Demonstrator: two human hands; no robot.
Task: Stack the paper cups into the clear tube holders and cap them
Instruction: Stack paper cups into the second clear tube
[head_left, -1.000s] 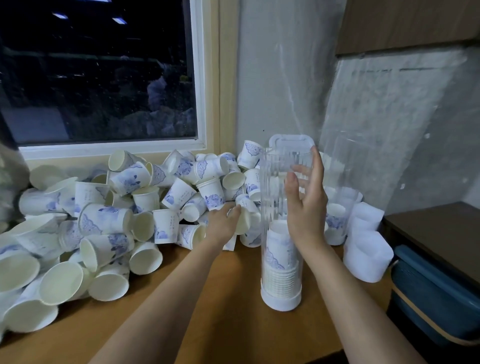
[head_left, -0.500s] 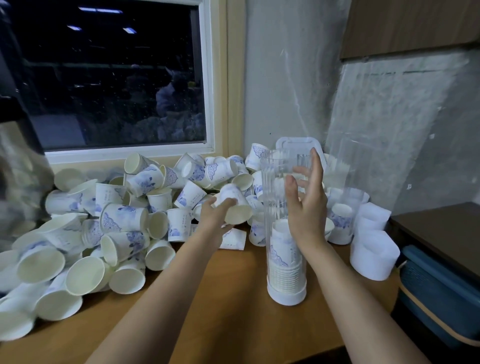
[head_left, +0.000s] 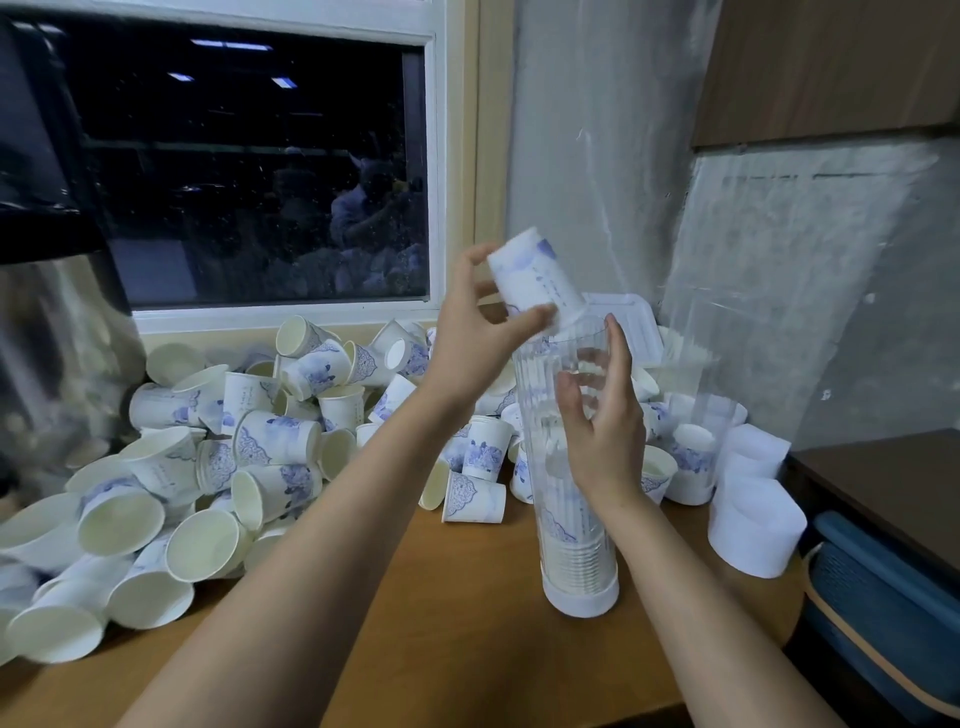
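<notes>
Grey concrete wall (head_left: 779, 270) and dark window (head_left: 249, 171) enclose a corner. Wooden table (head_left: 415, 623) bears a loose pile of paper cups (head_left: 218, 467) under the sill. Clear tube (head_left: 537, 415) stands upright at table centre-right, on a white base cap (head_left: 581, 597), partly filled with nested cups (head_left: 571, 540). Right hand (head_left: 602, 431) clasps the tube, thumb in front, fingers behind. Left hand (head_left: 478, 338) pinches an inverted, tilted cup (head_left: 535, 283) at the tube's mouth.
</notes>
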